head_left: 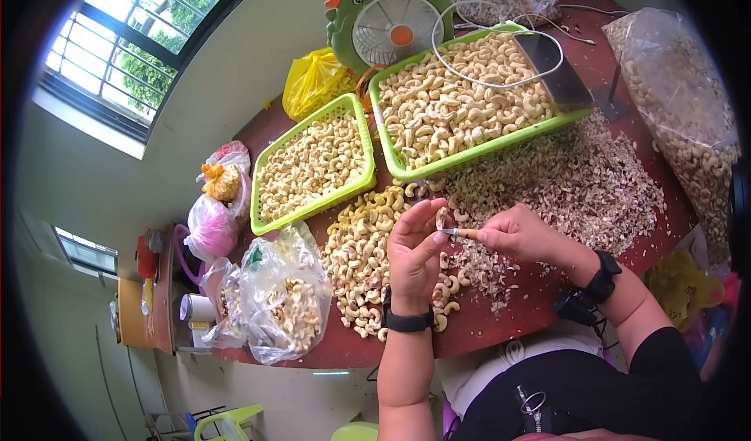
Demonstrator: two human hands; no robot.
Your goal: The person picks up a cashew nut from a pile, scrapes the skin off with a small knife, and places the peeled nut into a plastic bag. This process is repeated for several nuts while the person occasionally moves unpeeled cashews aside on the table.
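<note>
Near the middle of the red table, my left hand (416, 253) pinches a cashew (442, 217) between thumb and fingers. My right hand (512, 234) is closed around the wooden handle of a small knife (461, 233), its metal tip against the nut. Loose cashews (364, 245) lie in a pile under and left of my left hand. Behind my hands is a heap of peeled skins and bits (563, 179). Two green baskets full of cashews stand beyond: a smaller one (368, 176) at left and a larger one (469, 158) at right.
A phone (554, 69) and white cable (501, 86) lie on the larger basket. Behind stand a green fan (391, 26) and a yellow bag (315, 83). Clear bags of nuts sit at the left front (288, 300) and far right (677, 112).
</note>
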